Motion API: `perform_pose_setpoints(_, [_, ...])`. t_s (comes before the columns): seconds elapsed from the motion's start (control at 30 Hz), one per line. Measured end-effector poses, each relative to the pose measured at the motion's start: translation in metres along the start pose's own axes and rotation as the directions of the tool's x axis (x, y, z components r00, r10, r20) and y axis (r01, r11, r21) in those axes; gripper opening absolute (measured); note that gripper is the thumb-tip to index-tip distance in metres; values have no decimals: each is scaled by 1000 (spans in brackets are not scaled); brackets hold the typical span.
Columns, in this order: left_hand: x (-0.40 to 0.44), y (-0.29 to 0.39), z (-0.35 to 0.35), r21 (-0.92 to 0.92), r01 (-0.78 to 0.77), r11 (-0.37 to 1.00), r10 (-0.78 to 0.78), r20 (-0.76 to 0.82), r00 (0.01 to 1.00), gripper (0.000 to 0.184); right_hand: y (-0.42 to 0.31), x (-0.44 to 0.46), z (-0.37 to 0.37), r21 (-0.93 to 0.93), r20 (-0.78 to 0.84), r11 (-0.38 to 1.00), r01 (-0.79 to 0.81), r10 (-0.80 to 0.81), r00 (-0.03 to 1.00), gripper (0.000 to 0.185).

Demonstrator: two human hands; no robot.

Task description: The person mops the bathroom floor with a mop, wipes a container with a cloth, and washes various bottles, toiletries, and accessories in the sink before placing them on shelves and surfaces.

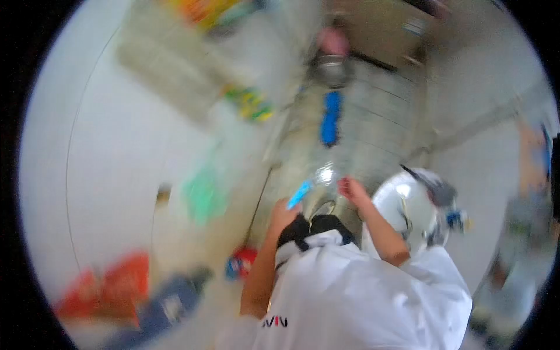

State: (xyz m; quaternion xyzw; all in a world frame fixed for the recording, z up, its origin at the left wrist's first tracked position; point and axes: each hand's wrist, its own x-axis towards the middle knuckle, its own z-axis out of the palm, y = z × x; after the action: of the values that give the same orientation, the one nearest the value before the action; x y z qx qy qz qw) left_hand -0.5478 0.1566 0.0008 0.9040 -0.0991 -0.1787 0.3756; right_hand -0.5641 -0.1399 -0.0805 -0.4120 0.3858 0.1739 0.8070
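Observation:
My left hand (282,214) is closed around a bright light-blue, narrow object (300,195), which slants up and to the right. Its exact kind is lost in the blur. To the right, my right hand (352,190) is held out in front of my body, its fingers smeared by motion. The fingertips look reddish, and I cannot make out whether anything is in them. Beside my right forearm is a glossy white basin-like fixture (392,205), with a dark grey item (436,189) at its far edge.
Blue slipper-like objects (331,118) lie on the tiled floor (373,111) ahead, before a round metallic vessel (333,69) with something pink. A pale wall stands at right. At left are a green translucent bag (204,195), a red item (125,283) and a dark blue one (172,300).

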Motion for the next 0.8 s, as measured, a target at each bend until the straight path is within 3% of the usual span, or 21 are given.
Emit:
perform_pose_setpoints(0.03, [4, -2, -8, -24, 163, 986, -161, 41, 986, 32, 0, 10, -4, 87, -102, 996, 17, -8, 995, 28])
perform_pose_setpoints(0.07, [8, -11, -12, -174, 251, 952, -235, 108, 966, 31, 14, 18, -18, 134, -34, 976, 174, -170, 985, 26])
perform_pose_setpoints(0.1, [9, -6, -25, -262, 470, 843, -411, 250, 877, 28, 19, 7, -10, 273, -195, 955, 117, -64, 979, 25])
perform_pose_setpoints(0.17, [24, -17, -20, -415, 588, 695, -422, 427, 800, 24, 20, -28, -9, 404, -308, 885, 230, -105, 945, 29])
perform_pose_setpoints(0.2, [42, -30, -17, -349, 556, 754, -360, 488, 795, 24, 25, -34, -7, 438, -366, 852, 287, -123, 923, 33])
perform_pose_setpoints(0.23, [54, -47, -11, -445, 606, 659, -338, 545, 767, 23, 51, -33, -8, 424, -436, 817, 391, -195, 879, 33])
perform_pose_setpoints(0.27, [70, -45, -1, -498, 669, 551, -330, 607, 723, 22, 59, -47, -12, 423, -534, 799, 427, -161, 830, 31])
perform_pose_setpoints(0.3, [81, -43, 8, -414, 660, 627, -286, 665, 690, 22, 73, -62, -11, 425, -625, 781, 456, -111, 773, 29])
perform_pose_setpoints(0.37, [99, -27, 41, -358, 668, 652, -309, 680, 665, 23, 109, -90, -16, 228, -787, 853, 470, -123, 604, 32])
perform_pose_setpoints(0.4, [103, -34, 18, -312, 681, 662, -325, 699, 637, 22, 123, -111, 24, 259, -856, 797, 546, -74, 512, 32])
perform_pose_setpoints(0.5, [128, -49, 64, -70, 715, 696, -349, 837, 422, 20, 194, -146, 34, 1, -915, 926, 378, -151, 374, 32])
perform_pose_setpoints(0.57, [144, -59, 55, 38, 611, 790, -358, 839, 410, 22, 224, -187, 68, -103, -941, 964, 244, -174, 290, 35])
perform_pose_setpoints(0.6, [141, -62, 58, 102, 574, 813, -384, 834, 397, 24, 262, -172, 63, -281, -926, 942, 183, -316, 206, 38])
perform_pose_setpoints(0.63, [137, -57, 67, 176, 512, 841, -410, 824, 390, 27, 287, -190, 67, -219, -957, 950, 222, -254, 140, 38])
perform_pose_setpoints(0.73, [154, -103, 104, 338, 241, 910, -411, 815, 409, 34, 338, -253, 102, 170, -950, 925, 339, 63, 306, 41])
perform_pose_setpoints(0.8, [150, -87, 116, 384, 82, 920, -383, 832, 400, 35, 377, -254, 105, 259, -955, 858, 443, 158, 251, 40])
